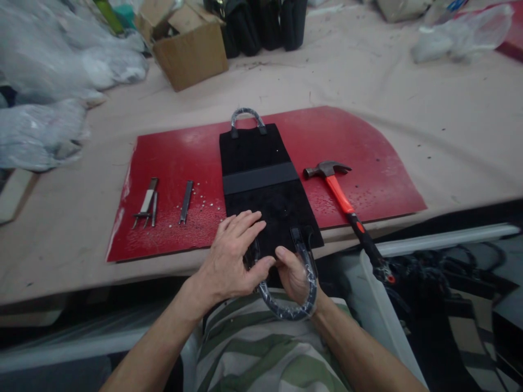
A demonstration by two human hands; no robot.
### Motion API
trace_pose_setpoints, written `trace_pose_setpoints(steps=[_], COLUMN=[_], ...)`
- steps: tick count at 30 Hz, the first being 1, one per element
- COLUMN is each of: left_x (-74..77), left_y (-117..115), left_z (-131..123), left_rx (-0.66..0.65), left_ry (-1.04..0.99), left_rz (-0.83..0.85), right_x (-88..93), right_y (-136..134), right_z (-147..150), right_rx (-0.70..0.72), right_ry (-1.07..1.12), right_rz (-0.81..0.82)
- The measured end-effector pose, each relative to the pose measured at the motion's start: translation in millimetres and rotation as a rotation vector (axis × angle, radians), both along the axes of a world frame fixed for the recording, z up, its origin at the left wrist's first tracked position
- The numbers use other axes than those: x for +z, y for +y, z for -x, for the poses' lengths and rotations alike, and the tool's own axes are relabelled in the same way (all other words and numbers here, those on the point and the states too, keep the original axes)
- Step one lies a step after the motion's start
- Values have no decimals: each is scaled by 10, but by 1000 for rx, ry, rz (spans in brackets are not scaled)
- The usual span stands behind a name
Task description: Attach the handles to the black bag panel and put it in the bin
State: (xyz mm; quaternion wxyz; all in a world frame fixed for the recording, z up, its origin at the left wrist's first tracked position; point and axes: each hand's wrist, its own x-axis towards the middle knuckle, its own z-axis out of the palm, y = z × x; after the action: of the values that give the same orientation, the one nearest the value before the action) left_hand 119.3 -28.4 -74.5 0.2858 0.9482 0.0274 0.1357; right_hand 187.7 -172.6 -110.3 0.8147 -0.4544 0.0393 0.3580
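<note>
A black bag panel point(261, 152) with a smooth grey-black band across its middle lies flat, its near end hanging over the table edge. Plastic-wrapped handles are fixed at both ends: a far handle point(246, 110) and a near handle point(288, 310), which loops towards my lap. My left hand point(235, 253) rests on the panel's near left part, fingers stretched out and thumb apart beside the near handle. Inside that handle's loop, my right hand point(293, 272) grips the panel's near edge, thumb on top; its other fingers are mostly hidden.
Beneath the panel is a red board point(347, 136). A claw hammer point(341, 193) lies to the right, its grip past the table edge. Metal punches point(186, 202) and a pronged tool point(147, 201) lie left. Behind are a cardboard box point(192, 54) and plastic bags point(49, 125); a white bin point(379, 305) stands right.
</note>
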Motion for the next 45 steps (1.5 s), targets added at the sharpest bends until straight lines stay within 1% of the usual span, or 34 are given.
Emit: trace_pose_setpoints(steps=[6, 14, 21, 26, 30, 35, 40, 45], left_x=[56, 73, 73, 74, 78, 120, 101, 60], left_y=[-11, -21, -47, -55, -45, -36, -31, -35], left_z=[-42, -88, -76, -72, -66, -64, -60, -48], left_rx=[13, 23, 39, 58, 66, 76, 84, 94], left_ry=[17, 38, 57, 72, 86, 144, 144, 151], left_rz=[-5, 36, 40, 37, 49, 43, 65, 53], right_x=[-10, -67, -171, -209, -195, -136, -106, -144], right_y=[3, -5, -39, -42, -10, 15, 36, 66], right_z=[-46, -58, -51, -45, -41, -43, -40, -32], right_rx=[15, 71, 74, 76, 90, 107, 155, 165], right_ry=[127, 158, 193, 199, 171, 132, 95, 154], right_rz=[-10, -69, -17, 26, 5, -27, 0, 72])
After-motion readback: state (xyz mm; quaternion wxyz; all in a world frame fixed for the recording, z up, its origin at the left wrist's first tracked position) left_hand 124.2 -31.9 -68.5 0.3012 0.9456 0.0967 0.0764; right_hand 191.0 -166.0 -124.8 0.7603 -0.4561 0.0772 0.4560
